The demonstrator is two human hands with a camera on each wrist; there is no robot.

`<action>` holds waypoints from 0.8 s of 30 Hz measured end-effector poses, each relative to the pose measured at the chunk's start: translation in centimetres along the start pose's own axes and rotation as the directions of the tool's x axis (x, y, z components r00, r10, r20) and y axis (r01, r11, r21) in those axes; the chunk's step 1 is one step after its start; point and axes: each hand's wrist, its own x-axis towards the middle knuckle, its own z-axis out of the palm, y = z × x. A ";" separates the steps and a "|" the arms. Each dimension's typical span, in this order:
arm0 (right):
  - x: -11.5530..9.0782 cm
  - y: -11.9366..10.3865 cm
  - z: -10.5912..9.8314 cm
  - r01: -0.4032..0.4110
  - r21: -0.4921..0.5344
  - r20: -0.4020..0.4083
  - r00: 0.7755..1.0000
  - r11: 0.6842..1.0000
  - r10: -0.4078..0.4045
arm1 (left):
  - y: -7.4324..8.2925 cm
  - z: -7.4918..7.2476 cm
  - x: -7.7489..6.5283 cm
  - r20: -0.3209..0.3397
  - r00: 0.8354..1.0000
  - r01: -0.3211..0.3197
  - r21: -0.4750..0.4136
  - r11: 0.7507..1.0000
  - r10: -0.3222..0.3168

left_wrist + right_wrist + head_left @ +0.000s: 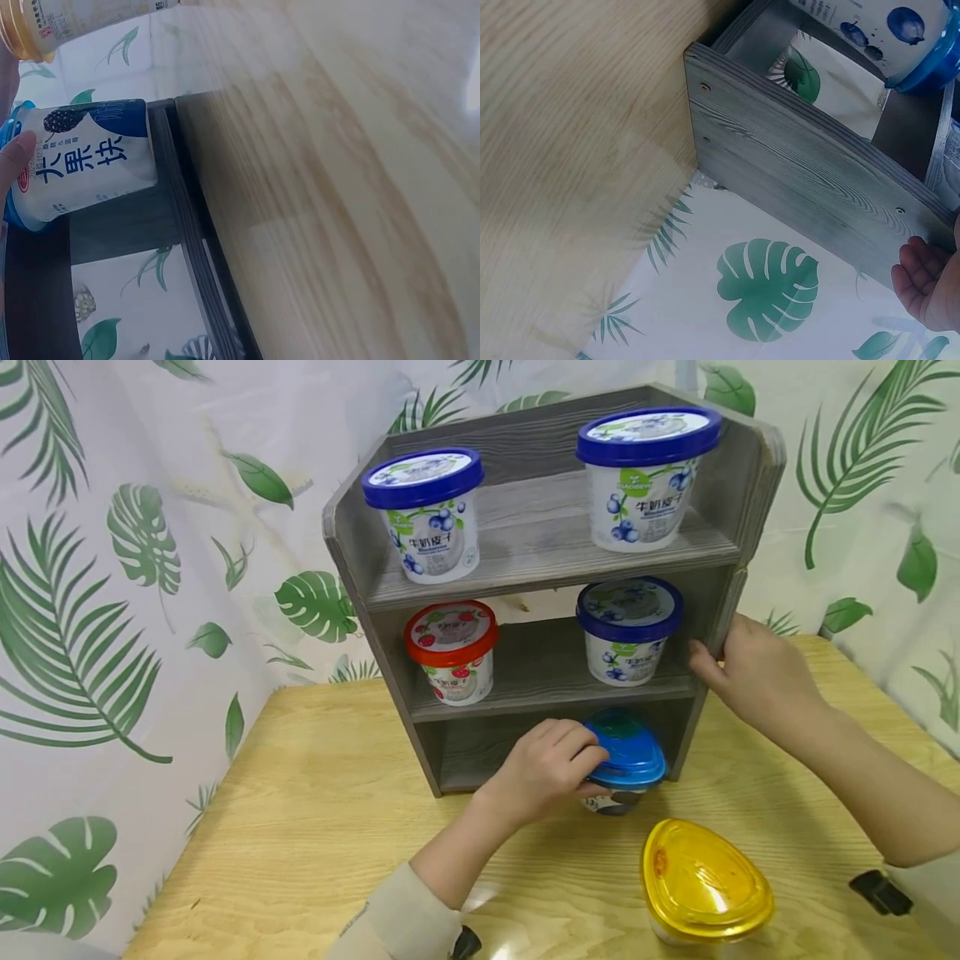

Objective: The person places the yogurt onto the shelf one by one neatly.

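My left hand (pixel 543 768) holds a yogurt cup (pixel 630 762) with a rounded blue lid, at the bottom right opening of a grey wooden shelf (pixel 536 578). In the left wrist view the cup (pixel 94 161) shows a blackberry picture, and the thumb (pixel 19 154) lies on its side. The cup's base looks to be at the front edge of the lowest board. At the shelf's right side my right hand (pixel 765 681) grips the side panel, thumb by the front edge. The fingers (pixel 919 277) curl beside the panel's outer face in the right wrist view.
A cup with a yellow lid (pixel 705 881) stands on the wooden table (pixel 247 860), in front of the shelf. Two blue-lidded blueberry tubs (pixel 431 531) occupy the top level. The middle level carries a red-lidded tub (pixel 457 664) and another blueberry tub (pixel 626 652). Leaf-patterned cloth (pixel 187 527) hangs behind.
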 end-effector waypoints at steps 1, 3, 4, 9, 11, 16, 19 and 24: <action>0.0 0.0 0.0 0.006 0.002 -0.002 1.000 1.000 -0.006 | -0.1 -0.2 -0.1 -0.005 1.000 0.005 -0.003 1.000 -0.005; 0.0 -0.1 0.1 0.008 0.007 -0.001 1.000 1.000 -0.008 | -0.2 -0.5 -0.3 -0.006 1.000 0.013 -0.003 1.000 -0.013; 0.0 -0.2 0.1 0.011 0.009 -0.006 1.000 1.000 -0.011 | -0.3 -0.7 -0.4 -0.005 1.000 0.016 -0.005 1.000 -0.016; -0.1 -0.2 0.0 0.005 0.006 -0.016 1.000 1.000 -0.004 | -0.6 -1.2 -0.7 0.005 1.000 0.021 0.002 1.000 -0.021; -0.1 -0.3 0.0 0.010 0.000 -0.021 1.000 1.000 -0.010 | -0.7 -1.3 -0.8 0.001 1.000 0.020 0.008 1.000 -0.020; 0.1 -0.1 0.0 0.037 -0.008 -0.026 0.999 0.999 -0.037 | -0.8 -1.5 -1.3 -0.015 1.000 0.024 0.010 1.000 -0.024; 0.1 0.0 0.1 0.043 -0.005 -0.026 0.999 0.999 -0.043 | -0.9 -1.6 -1.8 -0.023 0.999 0.028 0.012 1.000 -0.028; -0.1 0.1 0.1 0.050 -0.013 -0.057 0.997 0.999 -0.051 | -1.3 -1.9 -2.8 -0.020 0.999 0.041 0.020 0.999 -0.041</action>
